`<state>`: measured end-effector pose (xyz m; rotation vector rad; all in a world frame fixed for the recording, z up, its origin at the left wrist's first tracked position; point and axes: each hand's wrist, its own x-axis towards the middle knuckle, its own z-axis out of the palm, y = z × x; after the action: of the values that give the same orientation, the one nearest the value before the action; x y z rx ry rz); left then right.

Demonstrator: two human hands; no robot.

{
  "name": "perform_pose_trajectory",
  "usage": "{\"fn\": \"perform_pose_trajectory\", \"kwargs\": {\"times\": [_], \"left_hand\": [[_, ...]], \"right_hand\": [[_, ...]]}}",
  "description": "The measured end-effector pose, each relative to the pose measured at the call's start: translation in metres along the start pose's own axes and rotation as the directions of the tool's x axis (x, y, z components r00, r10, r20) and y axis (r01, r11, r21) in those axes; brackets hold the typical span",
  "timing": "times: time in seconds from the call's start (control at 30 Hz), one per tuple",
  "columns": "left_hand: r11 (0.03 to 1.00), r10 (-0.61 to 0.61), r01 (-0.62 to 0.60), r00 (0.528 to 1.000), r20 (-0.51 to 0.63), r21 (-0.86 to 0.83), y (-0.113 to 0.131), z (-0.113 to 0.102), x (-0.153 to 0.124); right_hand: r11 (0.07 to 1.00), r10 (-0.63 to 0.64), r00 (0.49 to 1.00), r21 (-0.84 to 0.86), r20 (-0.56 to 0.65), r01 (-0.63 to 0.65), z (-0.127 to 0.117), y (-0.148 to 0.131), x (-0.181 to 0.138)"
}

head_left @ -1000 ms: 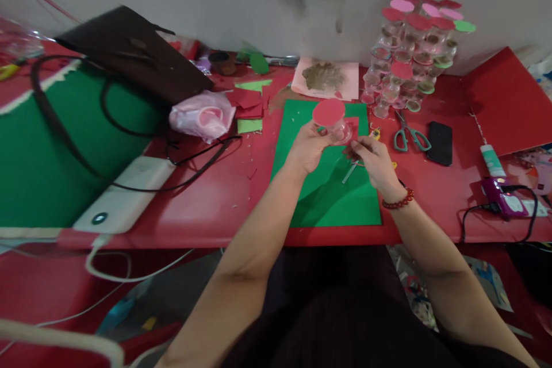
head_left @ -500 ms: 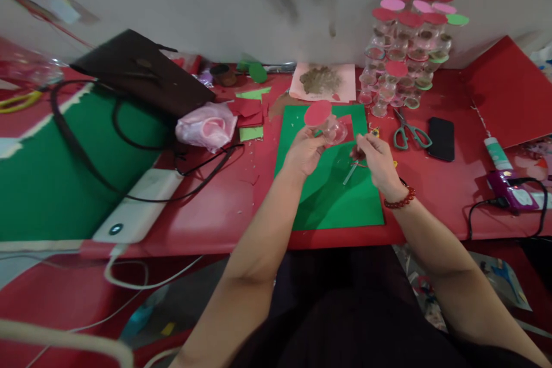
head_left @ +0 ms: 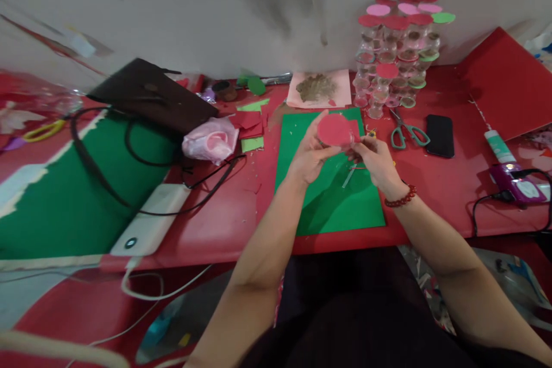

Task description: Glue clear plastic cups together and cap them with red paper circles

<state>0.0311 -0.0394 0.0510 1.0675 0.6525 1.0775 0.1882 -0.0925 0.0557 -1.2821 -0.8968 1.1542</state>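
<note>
My left hand (head_left: 308,155) grips a small clear plastic cup capped by a round red paper disc (head_left: 334,130), held above a green paper sheet (head_left: 328,195). My right hand (head_left: 374,156), with a red bead bracelet on its wrist, touches the cup's right side with pinched fingers. The cup's body is mostly hidden behind the disc and my fingers. A thin pale stick (head_left: 350,175) lies on the green sheet below my hands.
A stack of clear cups with coloured paper lids (head_left: 397,57) stands against the back wall. Scissors (head_left: 405,131), a black phone (head_left: 440,135), a glue tube (head_left: 497,145) and a purple glue gun (head_left: 515,187) lie right. A dark bag (head_left: 150,95), pink cloth (head_left: 211,139) and white charger (head_left: 149,221) sit left.
My right hand has come in to touch the cup, and the cup has turned so its red disc faces me. The view has shifted slightly to the left.
</note>
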Motion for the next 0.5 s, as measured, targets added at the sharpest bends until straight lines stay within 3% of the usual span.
{"fn": "perform_pose_trajectory", "kwargs": {"times": [0.2, 0.5], "left_hand": [[0.958, -0.264, 0.258, 0.964, -0.035, -0.129, 0.0062, -0.0036, 0.0041], [0.942, -0.312, 0.301, 0.948, -0.064, -0.149, 0.0086, 0.0007, 0.0026]], "right_hand": [[0.99, 0.118, 0.991, 0.088, -0.06, -0.112, -0.001, -0.0076, -0.0001], [0.983, 0.131, 0.991, 0.13, -0.021, -0.127, -0.0033, -0.0011, 0.0021]]}}
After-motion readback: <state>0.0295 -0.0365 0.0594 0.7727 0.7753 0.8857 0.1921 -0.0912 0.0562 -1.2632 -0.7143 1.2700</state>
